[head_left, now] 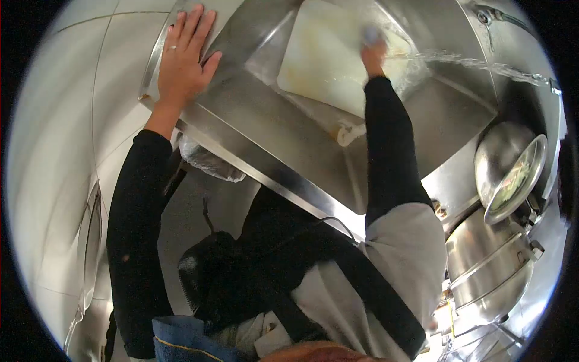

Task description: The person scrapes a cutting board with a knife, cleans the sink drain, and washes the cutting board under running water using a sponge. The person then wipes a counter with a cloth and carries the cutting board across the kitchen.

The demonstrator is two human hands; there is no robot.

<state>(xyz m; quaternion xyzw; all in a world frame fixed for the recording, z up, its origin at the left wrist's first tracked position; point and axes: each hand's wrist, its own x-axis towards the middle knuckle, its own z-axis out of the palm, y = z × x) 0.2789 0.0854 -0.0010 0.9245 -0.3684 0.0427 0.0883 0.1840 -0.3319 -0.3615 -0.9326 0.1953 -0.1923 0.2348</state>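
My left hand (184,72) lies flat with its fingers stretched out on the left rim of the metal sink (265,136); a ring shows on one finger. My right hand (374,55) is over a white cutting board (319,57) that lies in the sink. Motion smears this hand, and a small grey-blue scrubber-like thing (370,35) shows at its fingers, too blurred to name surely. A stream of water (458,58) runs from the right onto the board beside the hand. Below the board, a crumpled whitish thing (348,134) sits on the sink floor.
The tap's spout (553,86) is at the far right. Beside the sink stand a metal bowl (503,151), a tilted strainer-like bowl (517,179) with pale green bits, and a large metal pot (491,265). A clear plastic bag (208,160) hangs below the left rim.
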